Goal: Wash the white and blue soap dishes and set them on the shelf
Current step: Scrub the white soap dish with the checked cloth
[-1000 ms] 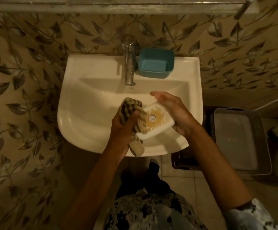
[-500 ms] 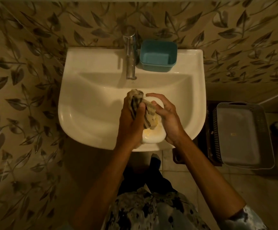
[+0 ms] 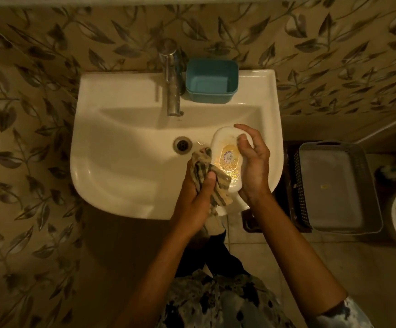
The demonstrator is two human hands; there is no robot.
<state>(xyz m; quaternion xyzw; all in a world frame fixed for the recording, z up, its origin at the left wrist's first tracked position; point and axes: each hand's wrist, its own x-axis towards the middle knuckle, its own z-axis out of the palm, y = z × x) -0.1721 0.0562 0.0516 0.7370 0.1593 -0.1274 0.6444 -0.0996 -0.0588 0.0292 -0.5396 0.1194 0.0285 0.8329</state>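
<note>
Over the sink (image 3: 121, 185), right hand (image 3: 255, 166) clasps the white soap dish (image 3: 225, 159); left hand (image 3: 199, 197) clutches a checked cloth (image 3: 206, 169) (touching it).

Cloth (image 3: 206, 169) slid to white soap dish (image 3: 225, 159) near end; label uncovered.

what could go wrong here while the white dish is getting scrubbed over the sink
1. The right hand holds the white soap dish only by its edge over the sink; if wet, it may slip and drop into the basin.
2. The cloth in the left hand hangs past the sink's front rim, so it might drip onto the floor.
3. The blue soap dish sits on the ledge beside the tap; an arm reaching there could knock it.
</note>
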